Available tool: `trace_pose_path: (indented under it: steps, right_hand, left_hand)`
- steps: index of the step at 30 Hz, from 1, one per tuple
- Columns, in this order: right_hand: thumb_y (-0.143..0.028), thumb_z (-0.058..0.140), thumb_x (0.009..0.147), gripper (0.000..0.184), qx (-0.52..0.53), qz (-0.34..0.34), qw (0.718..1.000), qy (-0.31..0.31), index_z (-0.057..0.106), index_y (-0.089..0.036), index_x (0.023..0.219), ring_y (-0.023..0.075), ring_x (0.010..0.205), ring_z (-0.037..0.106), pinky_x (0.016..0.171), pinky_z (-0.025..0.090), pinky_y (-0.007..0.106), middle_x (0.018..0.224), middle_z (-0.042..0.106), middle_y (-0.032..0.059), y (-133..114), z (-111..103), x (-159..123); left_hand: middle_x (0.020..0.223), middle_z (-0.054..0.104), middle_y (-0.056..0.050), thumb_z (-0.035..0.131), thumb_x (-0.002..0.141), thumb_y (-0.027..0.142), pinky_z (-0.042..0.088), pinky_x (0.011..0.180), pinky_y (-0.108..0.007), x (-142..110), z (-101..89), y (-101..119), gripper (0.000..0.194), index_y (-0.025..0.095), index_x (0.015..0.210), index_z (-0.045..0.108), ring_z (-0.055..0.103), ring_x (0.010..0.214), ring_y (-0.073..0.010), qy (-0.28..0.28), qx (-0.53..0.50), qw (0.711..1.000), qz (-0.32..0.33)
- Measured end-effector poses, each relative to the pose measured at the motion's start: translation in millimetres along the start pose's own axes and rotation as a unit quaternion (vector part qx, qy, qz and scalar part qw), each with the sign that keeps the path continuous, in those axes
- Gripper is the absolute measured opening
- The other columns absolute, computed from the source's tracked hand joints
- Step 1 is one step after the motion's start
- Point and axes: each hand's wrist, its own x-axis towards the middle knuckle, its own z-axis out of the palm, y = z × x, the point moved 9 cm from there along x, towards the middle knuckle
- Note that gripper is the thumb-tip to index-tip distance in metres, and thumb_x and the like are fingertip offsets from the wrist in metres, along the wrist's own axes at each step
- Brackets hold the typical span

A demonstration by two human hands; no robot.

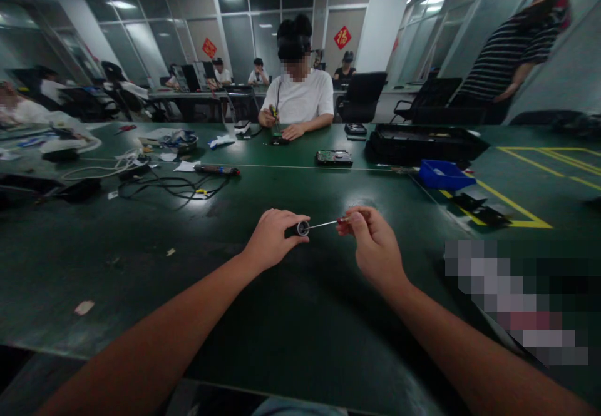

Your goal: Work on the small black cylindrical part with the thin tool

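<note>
Forearms [188, 319] converge: left fingers [292, 219] grip a cylinder [300, 232], right fingers [361, 226] a slim tool [323, 224] at its mouth.

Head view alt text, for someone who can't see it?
Left hand holds a small dark cylinder, silver-rimmed at one end; right hand holds a thin-shafted tool, its tip at that end. A person in white sits across the green table.

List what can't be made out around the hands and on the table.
Head view, throughout:
Handle of the thin, silver metal-shafted tool: mostly covered by the right hand.
Back of the small, round black part with silver rim: behind the left hand.
Tool's tip contact: too small.
Floor of the long black tray: hidden by its wall.
</note>
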Motion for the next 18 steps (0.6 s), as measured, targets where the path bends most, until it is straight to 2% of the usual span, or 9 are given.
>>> trace_pose_path:
  steps: [5, 9, 15, 18]
  right_hand:
    - [-0.040, 0.053, 0.099, 0.021, -0.087, -0.032, 0.994, -0.056, 0.060, -0.022, 0.106, 0.0209, 0.082, 0.074, 0.076, 0.057, 0.037, 0.089, 0.074, 0.0057, -11.8, 11.1, -8.3]
    - [-0.041, 0.057, 0.097, 0.022, -0.099, -0.039, 0.991, -0.083, 0.064, -0.022, 0.106, 0.0220, 0.085, 0.075, 0.076, 0.057, 0.036, 0.091, 0.076, 0.0058, -13.0, 14.2, -11.3]
    - [-0.039, 0.053, 0.100, 0.021, -0.115, -0.061, 0.990, -0.052, 0.064, -0.022, 0.107, 0.0209, 0.081, 0.075, 0.075, 0.056, 0.035, 0.086, 0.075, 0.0044, -20.8, 7.2, -13.3]
    - [-0.037, 0.052, 0.100, 0.019, -0.139, -0.071, 0.986, -0.064, 0.063, -0.023, 0.107, 0.0216, 0.082, 0.075, 0.075, 0.055, 0.035, 0.087, 0.076, 0.0050, -24.3, 10.5, -14.9]
  left_hand:
    - [0.117, 0.074, -0.004, 0.080, 0.084, 0.032, 0.043, 0.097, -0.045, -0.6, 0.8, 1.5, 0.040, 0.028, 0.123, 0.070, 0.063, 0.109, -0.0251, 0.005, 0.007, 1.000, 0.009]
    - [0.116, 0.074, -0.003, 0.081, 0.083, 0.031, 0.044, 0.096, -0.044, -0.8, 1.3, 0.4, 0.041, 0.028, 0.122, 0.069, 0.064, 0.108, -0.0244, 0.007, 0.002, 1.000, 0.009]
    - [0.115, 0.075, -0.003, 0.080, 0.083, 0.032, 0.045, 0.095, -0.043, 0.3, -1.2, -2.7, 0.040, 0.027, 0.121, 0.069, 0.065, 0.106, -0.0243, 0.019, -0.012, 1.000, -0.010]
    - [0.116, 0.074, -0.003, 0.079, 0.085, 0.032, 0.044, 0.097, -0.045, 0.2, -0.1, 0.6, 0.038, 0.028, 0.121, 0.069, 0.065, 0.108, -0.0245, 0.013, -0.011, 1.000, -0.002]
